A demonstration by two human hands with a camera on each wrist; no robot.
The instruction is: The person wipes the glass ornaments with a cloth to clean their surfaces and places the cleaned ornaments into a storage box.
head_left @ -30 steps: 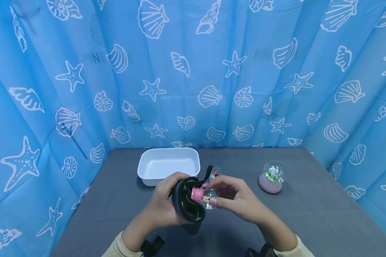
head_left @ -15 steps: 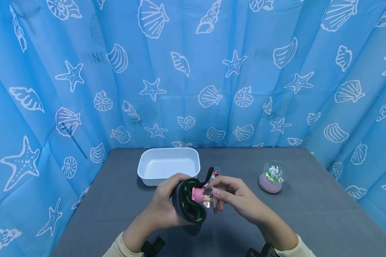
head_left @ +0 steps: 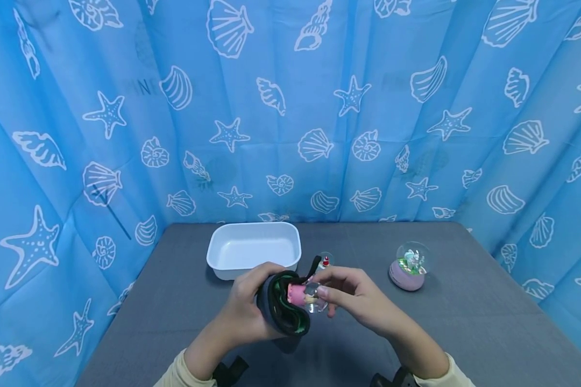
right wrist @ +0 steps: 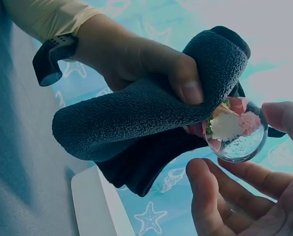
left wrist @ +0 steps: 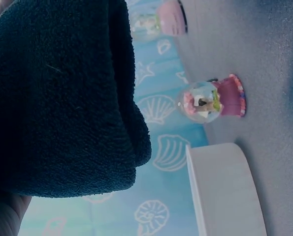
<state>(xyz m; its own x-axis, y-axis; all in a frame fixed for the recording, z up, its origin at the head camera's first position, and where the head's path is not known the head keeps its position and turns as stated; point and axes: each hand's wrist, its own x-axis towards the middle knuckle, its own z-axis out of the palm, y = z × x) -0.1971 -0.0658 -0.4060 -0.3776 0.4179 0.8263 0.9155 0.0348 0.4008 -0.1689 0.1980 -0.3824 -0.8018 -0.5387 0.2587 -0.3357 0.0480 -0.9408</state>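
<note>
In the head view my left hand [head_left: 252,303] grips a dark fleecy pouch [head_left: 294,323] with green trim inside, its mouth turned to the right. A snow globe [head_left: 297,294] lies sideways at that mouth, its pink base partly inside and its clear ball sticking out. My right hand [head_left: 360,295] pinches the ball between thumb and fingers. The right wrist view shows pink and white shapes within the ball [right wrist: 237,130], and the left thumb pressing on the folded pouch [right wrist: 116,115]. Fabric hides most of the base. In the left wrist view the pouch [left wrist: 67,108] covers much of the picture.
A white basin [head_left: 254,273] stands behind the left hand. Another snow globe [head_left: 326,260] sits behind the right hand, partly covered; its pink base [left wrist: 230,97] shows in the left wrist view. One with a purple base [head_left: 406,277] is farther right. A blue curtain [head_left: 290,107] hangs behind the table.
My right thumb and fingers have shifted on the ball, from below its side to a pinch around its end. The left hand and pouch have hardly moved.
</note>
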